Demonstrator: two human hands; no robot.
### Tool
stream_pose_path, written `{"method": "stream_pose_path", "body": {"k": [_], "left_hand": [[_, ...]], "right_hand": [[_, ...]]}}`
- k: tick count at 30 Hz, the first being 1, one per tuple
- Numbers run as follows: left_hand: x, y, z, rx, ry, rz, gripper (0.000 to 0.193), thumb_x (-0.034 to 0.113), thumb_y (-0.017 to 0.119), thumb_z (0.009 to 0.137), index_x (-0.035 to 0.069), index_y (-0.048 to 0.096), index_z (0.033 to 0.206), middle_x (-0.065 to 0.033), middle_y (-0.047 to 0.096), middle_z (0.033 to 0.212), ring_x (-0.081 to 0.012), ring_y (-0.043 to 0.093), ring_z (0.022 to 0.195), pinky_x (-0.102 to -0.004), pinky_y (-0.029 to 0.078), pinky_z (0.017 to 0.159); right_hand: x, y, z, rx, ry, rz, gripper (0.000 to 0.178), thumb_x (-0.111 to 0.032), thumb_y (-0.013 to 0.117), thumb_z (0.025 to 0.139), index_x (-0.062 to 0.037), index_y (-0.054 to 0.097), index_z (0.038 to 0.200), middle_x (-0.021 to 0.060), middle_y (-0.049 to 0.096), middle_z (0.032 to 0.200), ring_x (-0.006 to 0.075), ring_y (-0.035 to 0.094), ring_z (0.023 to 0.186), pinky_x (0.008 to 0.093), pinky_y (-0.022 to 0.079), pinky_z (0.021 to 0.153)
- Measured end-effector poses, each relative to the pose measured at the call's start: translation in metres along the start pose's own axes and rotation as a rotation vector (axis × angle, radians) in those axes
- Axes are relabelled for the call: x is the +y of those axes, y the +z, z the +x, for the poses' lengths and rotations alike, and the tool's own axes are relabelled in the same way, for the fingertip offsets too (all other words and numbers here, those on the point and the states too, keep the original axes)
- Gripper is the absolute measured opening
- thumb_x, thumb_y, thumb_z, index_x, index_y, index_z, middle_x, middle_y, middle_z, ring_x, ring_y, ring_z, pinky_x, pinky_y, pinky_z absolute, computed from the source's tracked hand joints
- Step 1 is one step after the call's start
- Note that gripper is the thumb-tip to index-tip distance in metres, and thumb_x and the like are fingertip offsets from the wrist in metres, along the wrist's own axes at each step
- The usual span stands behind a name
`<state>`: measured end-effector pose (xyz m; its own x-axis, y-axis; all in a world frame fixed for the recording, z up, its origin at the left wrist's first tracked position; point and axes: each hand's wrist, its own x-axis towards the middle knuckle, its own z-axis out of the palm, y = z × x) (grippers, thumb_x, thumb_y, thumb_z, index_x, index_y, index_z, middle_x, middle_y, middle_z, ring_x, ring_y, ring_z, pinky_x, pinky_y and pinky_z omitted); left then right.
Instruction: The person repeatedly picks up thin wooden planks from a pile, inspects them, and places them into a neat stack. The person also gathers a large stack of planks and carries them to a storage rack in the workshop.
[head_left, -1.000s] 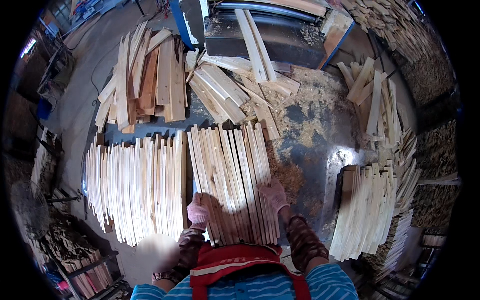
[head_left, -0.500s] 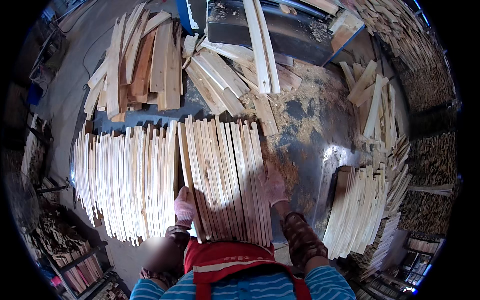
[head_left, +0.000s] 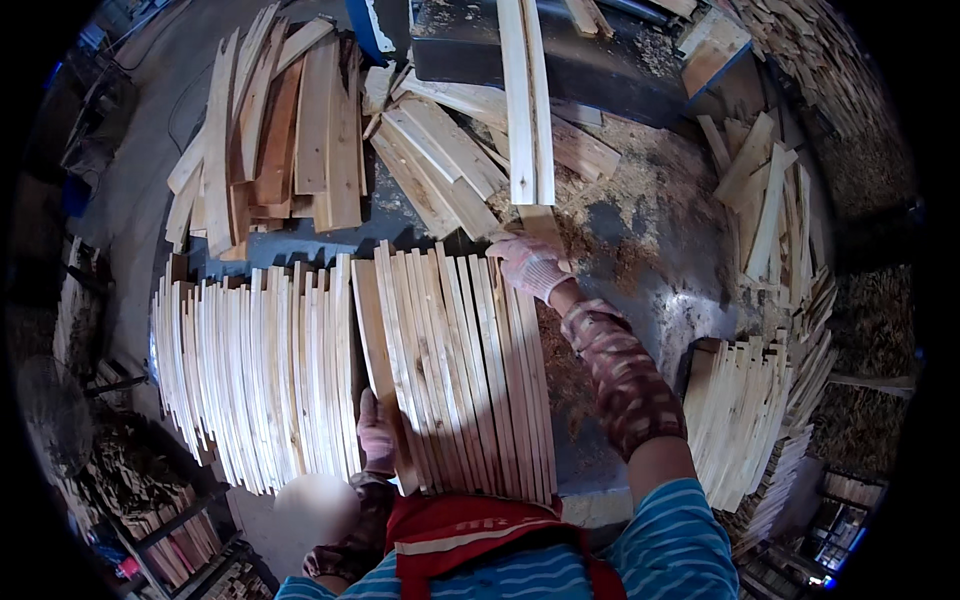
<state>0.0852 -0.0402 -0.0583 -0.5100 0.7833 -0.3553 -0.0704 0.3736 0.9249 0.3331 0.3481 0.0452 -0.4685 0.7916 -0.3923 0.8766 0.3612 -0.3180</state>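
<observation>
While my pink-gloved left hand [head_left: 377, 438] flanks long pale wooden slats [head_left: 455, 370], my right hand [head_left: 530, 266] meets their far-right corner, grips unclear.

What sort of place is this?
Probably a woodworking shop or small sawmill: narrow pale wooden strips lined up side by side, light-brown sawdust scattered over a shiny dark tabletop, and a dark, blue-edged machine with long pale boards lying over its front.

Holds the right hand [head_left: 528, 265] far, palm down, on an outstretched right arm [head_left: 625, 375]; holds the left hand [head_left: 376, 438] near, at left, pointing far.
</observation>
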Motion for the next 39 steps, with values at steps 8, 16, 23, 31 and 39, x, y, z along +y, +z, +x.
{"method": "stream_pose_path", "body": {"k": [8,16,23,31,39], "left_hand": [[0.051,0.034,0.017,-0.076,-0.156,-0.105,0.038,-0.002,0.053,0.094,0.002,0.060,0.132,0.0000,0.069,0.099,-0.0095,0.063,0.079,-0.0247,0.051,0.072],[0.080,0.072,0.023,-0.290,-0.086,0.016,0.043,0.003,0.059,0.096,0.001,0.054,0.139,-0.0045,0.068,0.115,-0.0091,0.061,0.100,-0.0248,0.049,0.088],[0.037,0.079,0.049,-0.148,-0.304,-0.421,0.024,0.017,0.061,0.099,0.002,0.067,0.118,-0.0041,0.069,0.103,-0.0101,0.062,0.093,-0.0279,0.050,0.083],[0.017,0.063,0.055,-0.184,-0.328,0.128,0.054,0.054,0.064,0.093,0.001,0.071,0.097,0.0008,0.064,0.086,-0.0132,0.055,0.078,-0.0314,0.046,0.069],[0.077,0.080,0.067,-0.289,-0.058,0.559,0.048,0.022,0.068,0.088,0.013,0.057,0.134,-0.0160,0.069,0.119,-0.0286,0.066,0.112,-0.0390,0.051,0.095]], "right_hand": [[0.042,0.023,-0.036,0.083,0.180,0.615,0.043,-0.008,0.050,0.086,-0.0168,0.069,0.124,0.0141,0.069,0.123,0.0328,0.066,0.110,0.0360,0.052,0.095],[0.076,0.029,-0.080,0.241,0.244,0.802,0.043,-0.008,0.060,0.087,-0.0110,0.065,0.130,0.0118,0.071,0.119,0.0208,0.066,0.104,0.0322,0.051,0.093],[0.079,0.024,-0.084,0.243,0.450,0.246,0.056,-0.031,0.072,0.083,-0.0154,0.059,0.135,0.0195,0.059,0.136,0.0373,0.053,0.129,0.0421,0.044,0.107],[0.078,0.001,-0.118,0.792,-0.012,0.697,0.038,-0.014,0.074,0.078,-0.0084,0.069,0.116,0.0143,0.063,0.129,0.0303,0.055,0.125,0.0379,0.046,0.104],[0.018,-0.004,-0.153,0.532,0.037,1.556,0.071,-0.012,0.080,0.082,-0.0073,0.050,0.146,0.0052,0.060,0.130,0.0130,0.057,0.103,0.0287,0.050,0.093]]}}
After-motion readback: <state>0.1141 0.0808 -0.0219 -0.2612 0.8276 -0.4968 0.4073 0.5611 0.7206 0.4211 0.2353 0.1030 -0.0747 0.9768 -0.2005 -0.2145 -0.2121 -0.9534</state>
